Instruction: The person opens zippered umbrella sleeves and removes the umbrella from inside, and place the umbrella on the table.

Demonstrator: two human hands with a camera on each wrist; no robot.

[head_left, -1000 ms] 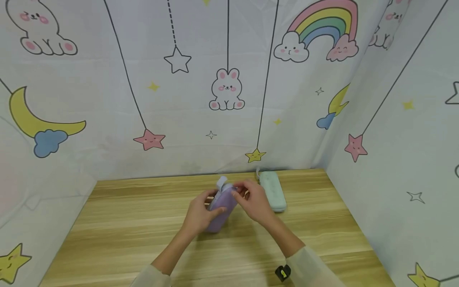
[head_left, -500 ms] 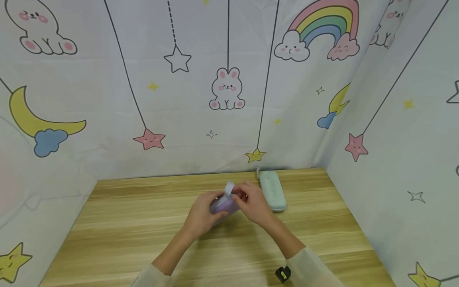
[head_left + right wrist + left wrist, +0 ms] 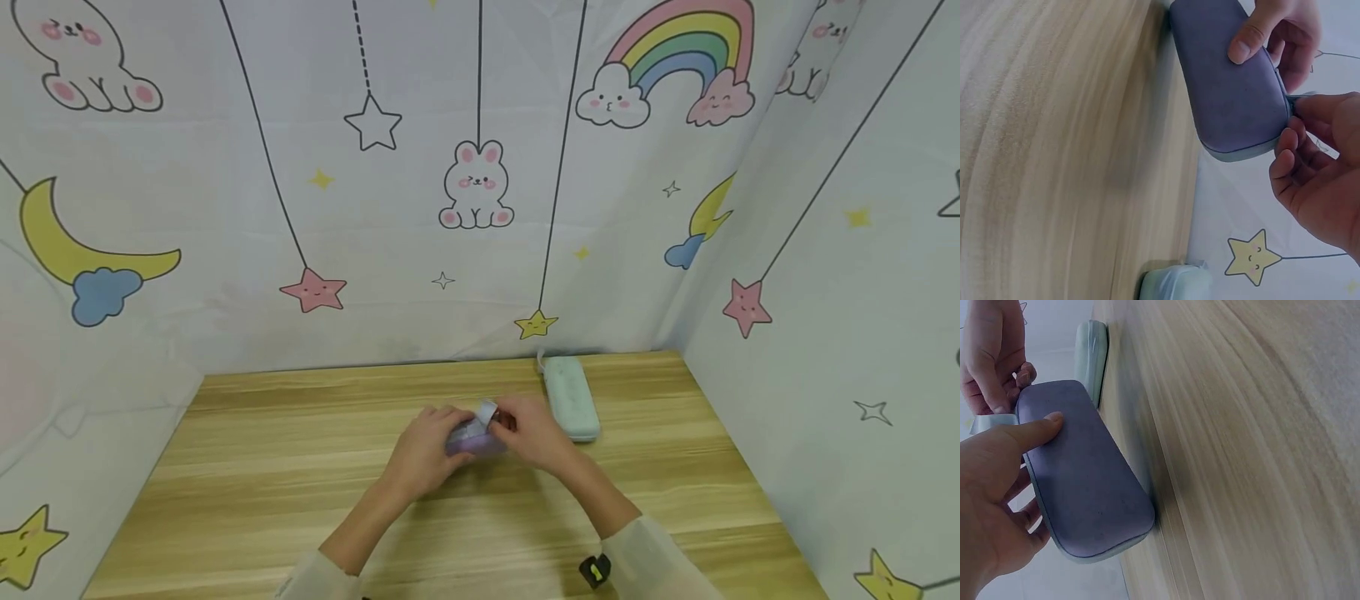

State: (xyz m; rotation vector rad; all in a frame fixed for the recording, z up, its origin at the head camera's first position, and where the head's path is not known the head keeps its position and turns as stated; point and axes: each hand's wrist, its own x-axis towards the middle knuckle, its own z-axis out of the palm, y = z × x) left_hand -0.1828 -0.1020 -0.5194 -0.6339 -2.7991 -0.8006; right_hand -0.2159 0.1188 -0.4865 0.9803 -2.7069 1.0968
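Observation:
A purple zippered case (image 3: 480, 443) with a pale side band is held a little above the wooden table, tipped on its edge. My left hand (image 3: 422, 450) grips it, thumb on the purple face (image 3: 1088, 481) and fingers behind. A pale strap loop (image 3: 487, 412) sticks up from its edge. At the case's corner, beside the strap, my right hand (image 3: 534, 433) pinches something small at the zipper seam; the fingers (image 3: 1310, 109) hide what it is. In the right wrist view the seam of the case (image 3: 1232, 81) looks closed along the visible end.
A mint-green case (image 3: 572, 398) with a strap lies on the table (image 3: 300, 467) just right of my right hand. Near the right sleeve sits a small black item (image 3: 595, 571). Printed fabric walls (image 3: 390, 250) stand behind and at both sides.
The purple case has tilted from steeply upright to nearly level, its strap end swinging lower and to the right. Both hands have stayed on it, the right following the corner slightly downward.

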